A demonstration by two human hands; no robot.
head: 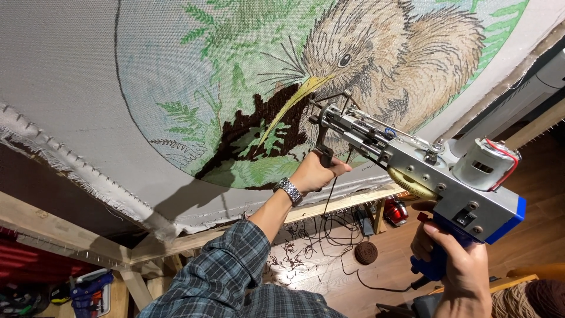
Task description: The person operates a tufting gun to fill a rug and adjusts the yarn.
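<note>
Both hands hold the tufting gun (412, 168) against the stretched cloth (70, 76): the right hand (456, 265) is wrapped round its blue grip, the left hand (315, 172) clasps the black front handle, needle at the dark brown tufted patch (259, 126) beneath the bird's beak

Wooden floor (529, 194): dark yarn ball (366, 252), yarn scraps (294, 253), black cable (353, 277).

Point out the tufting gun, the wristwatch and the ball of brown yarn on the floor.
tufting gun (412, 162), head view, on the grey metal body.
wristwatch (289, 191), head view, on the metal band at the left wrist.
ball of brown yarn (366, 252), head view, on its middle.
</note>
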